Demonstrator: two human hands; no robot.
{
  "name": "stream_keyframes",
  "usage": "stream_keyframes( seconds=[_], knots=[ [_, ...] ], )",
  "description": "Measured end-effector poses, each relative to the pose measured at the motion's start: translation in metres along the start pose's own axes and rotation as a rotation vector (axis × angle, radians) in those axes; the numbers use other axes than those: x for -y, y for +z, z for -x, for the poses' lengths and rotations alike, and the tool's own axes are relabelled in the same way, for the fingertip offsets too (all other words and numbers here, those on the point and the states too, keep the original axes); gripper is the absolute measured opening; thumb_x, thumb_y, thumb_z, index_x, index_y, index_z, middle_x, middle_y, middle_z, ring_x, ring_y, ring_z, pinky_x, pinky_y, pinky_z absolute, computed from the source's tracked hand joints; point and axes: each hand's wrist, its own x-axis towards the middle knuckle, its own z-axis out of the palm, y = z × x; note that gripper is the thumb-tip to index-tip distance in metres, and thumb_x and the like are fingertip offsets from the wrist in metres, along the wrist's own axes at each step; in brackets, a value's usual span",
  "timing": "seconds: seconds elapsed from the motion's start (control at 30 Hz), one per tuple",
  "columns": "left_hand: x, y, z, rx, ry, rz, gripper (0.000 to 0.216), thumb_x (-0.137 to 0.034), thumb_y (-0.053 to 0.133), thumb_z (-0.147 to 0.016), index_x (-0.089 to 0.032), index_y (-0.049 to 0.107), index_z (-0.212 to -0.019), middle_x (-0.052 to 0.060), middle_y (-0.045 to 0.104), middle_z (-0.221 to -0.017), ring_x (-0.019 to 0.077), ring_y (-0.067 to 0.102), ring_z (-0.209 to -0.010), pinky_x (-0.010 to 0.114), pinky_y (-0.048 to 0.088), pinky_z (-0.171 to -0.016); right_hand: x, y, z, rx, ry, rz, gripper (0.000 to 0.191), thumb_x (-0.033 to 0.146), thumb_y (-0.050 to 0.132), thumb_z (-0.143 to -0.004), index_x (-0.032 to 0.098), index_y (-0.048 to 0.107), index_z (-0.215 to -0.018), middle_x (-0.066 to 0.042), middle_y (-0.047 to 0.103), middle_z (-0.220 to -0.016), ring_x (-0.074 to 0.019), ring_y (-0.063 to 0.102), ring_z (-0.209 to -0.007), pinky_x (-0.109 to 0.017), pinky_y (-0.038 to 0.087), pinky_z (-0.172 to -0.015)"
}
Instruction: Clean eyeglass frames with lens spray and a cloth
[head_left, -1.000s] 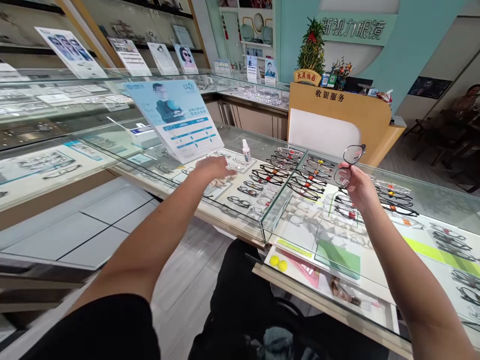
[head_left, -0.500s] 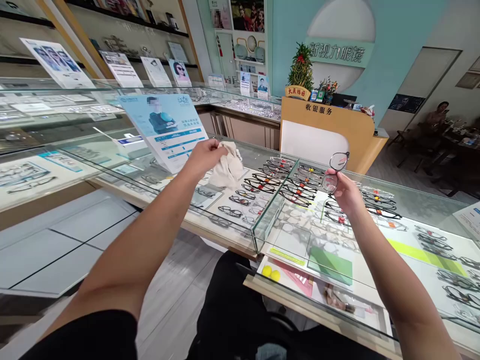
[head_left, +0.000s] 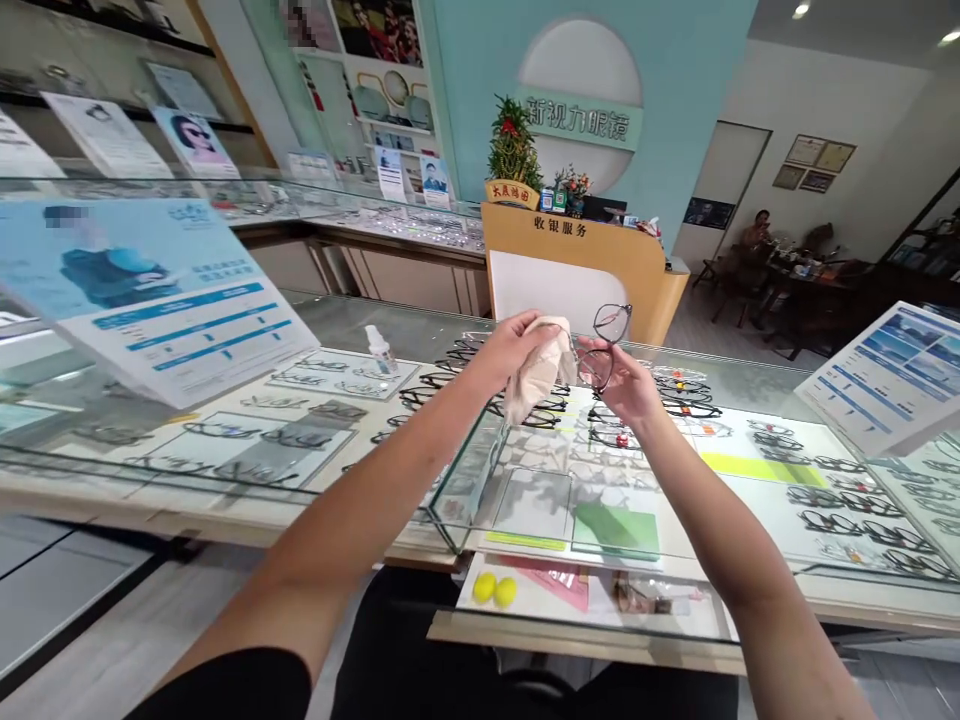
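Note:
Above the glass display counter [head_left: 465, 480], my left hand [head_left: 517, 345] pinches a crumpled beige cloth [head_left: 538, 378] that hangs down from its fingers. Just to the right, my right hand [head_left: 630, 385] grips a pair of dark thin-rimmed eyeglasses [head_left: 613, 322], held on edge with one lens above the other. The cloth is close beside the lower lens; whether they touch I cannot tell. A small white spray bottle [head_left: 380, 350] stands on the counter to the left of my hands.
Under the glass lie rows of eyeglass frames [head_left: 686, 408]. Sign boards stand at left [head_left: 172, 310] and right [head_left: 892, 375]. An open drawer [head_left: 592, 625] below holds yellow round objects [head_left: 495, 589]. Behind is a wooden cashier desk [head_left: 577, 262]; people sit far right.
My left hand has carried the cloth rightward, up beside the eyeglasses in my right hand. The view has turned right, and the spray bottle now shows.

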Motion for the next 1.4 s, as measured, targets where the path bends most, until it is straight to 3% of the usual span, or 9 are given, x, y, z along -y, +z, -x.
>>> stream_keyframes(
  seconds=[0.13, 0.27, 0.37, 0.53, 0.83, 1.03, 1.1, 1.2, 1.4],
  knots=[
    [0.028, 0.014, 0.000, 0.029, 0.062, -0.047, 0.056, -0.067, 0.090, -0.061, -0.018, 0.071, -0.079, -0.001, 0.066, -0.072, 0.0146, 0.056, -0.067, 0.026, 0.045, -0.062, 0.001, 0.001, 0.001, 0.017, 0.029, 0.031, 0.023, 0.046, 0.076, -0.091, 0.026, 0.081, -0.100, -0.002, 0.081, -0.120, -0.0210, 0.074, -0.114, -0.031, 0.062, -0.091],
    [0.045, 0.012, 0.007, 0.008, 0.210, -0.156, 0.050, -0.067, 0.080, -0.076, -0.017, 0.074, -0.074, 0.004, 0.068, -0.082, 0.0181, 0.060, -0.080, 0.029, 0.048, -0.075, -0.004, 0.003, 0.002, 0.034, 0.037, 0.087, 0.028, 0.050, 0.083, -0.084, 0.025, 0.082, -0.097, -0.005, 0.081, -0.118, -0.0250, 0.074, -0.112, -0.033, 0.062, -0.086],
    [0.053, 0.010, 0.011, 0.057, 0.198, -0.139, 0.054, -0.071, 0.074, -0.081, -0.018, 0.072, -0.072, 0.005, 0.068, -0.081, 0.0194, 0.061, -0.082, 0.031, 0.049, -0.077, -0.007, 0.005, 0.004, 0.008, 0.057, 0.122, 0.030, 0.052, 0.086, -0.080, 0.025, 0.082, -0.092, -0.004, 0.082, -0.111, -0.0235, 0.074, -0.104, -0.031, 0.061, -0.083],
    [0.059, 0.012, 0.013, -0.002, 0.223, -0.185, 0.058, -0.075, 0.073, -0.082, -0.020, 0.059, -0.069, -0.002, 0.053, -0.065, 0.0142, 0.046, -0.065, 0.027, 0.039, -0.061, -0.011, 0.007, 0.007, -0.031, 0.096, 0.155, 0.037, 0.057, 0.091, -0.075, 0.025, 0.082, -0.091, -0.001, 0.080, -0.091, -0.0190, 0.071, -0.087, -0.029, 0.055, -0.079],
    [0.051, 0.015, 0.025, -0.021, 0.366, -0.378, 0.039, -0.056, 0.071, -0.090, -0.021, 0.060, -0.076, 0.000, 0.057, -0.075, 0.0159, 0.050, -0.073, 0.029, 0.041, -0.068, -0.013, 0.013, 0.009, -0.207, -0.011, 0.257, 0.040, 0.058, 0.091, -0.072, 0.025, 0.084, -0.094, 0.000, 0.078, -0.092, -0.0187, 0.067, -0.088, -0.030, 0.053, -0.085],
    [0.045, 0.016, 0.028, 0.241, 0.312, -0.318, 0.050, -0.067, 0.066, -0.090, -0.021, 0.070, -0.071, 0.005, 0.063, -0.077, 0.0199, 0.057, -0.076, 0.033, 0.045, -0.071, -0.011, 0.016, 0.010, -0.292, -0.035, 0.254, 0.035, 0.055, 0.087, -0.077, 0.027, 0.085, -0.099, 0.000, 0.078, -0.094, -0.0202, 0.068, -0.093, -0.031, 0.055, -0.083],
    [0.047, 0.016, 0.026, 0.181, 0.320, -0.302, 0.048, -0.066, 0.073, -0.085, -0.021, 0.067, -0.068, 0.004, 0.061, -0.078, 0.0192, 0.055, -0.077, 0.032, 0.045, -0.072, -0.008, 0.018, 0.011, -0.271, -0.014, 0.214, 0.036, 0.054, 0.087, -0.078, 0.027, 0.085, -0.102, 0.000, 0.079, -0.095, -0.0201, 0.069, -0.092, -0.030, 0.056, -0.081],
    [0.052, 0.018, 0.023, 0.059, 0.252, -0.216, 0.047, -0.061, 0.089, -0.072, -0.021, 0.065, -0.080, 0.001, 0.062, -0.084, 0.0171, 0.056, -0.079, 0.029, 0.045, -0.073, -0.005, 0.024, 0.014, -0.232, -0.006, 0.165, 0.038, 0.055, 0.090, -0.076, 0.026, 0.085, -0.101, 0.000, 0.080, -0.091, -0.0190, 0.070, -0.086, -0.029, 0.056, -0.076],
    [0.057, 0.023, 0.025, 0.234, 0.016, -0.077, 0.060, -0.064, 0.095, -0.064, -0.017, 0.068, -0.090, -0.001, 0.064, -0.081, 0.0158, 0.056, -0.075, 0.026, 0.044, -0.069, -0.007, 0.030, 0.016, -0.192, 0.011, 0.122, 0.038, 0.054, 0.093, -0.075, 0.027, 0.085, -0.100, 0.001, 0.080, -0.089, -0.0176, 0.070, -0.085, -0.028, 0.058, -0.078]
  ],
)
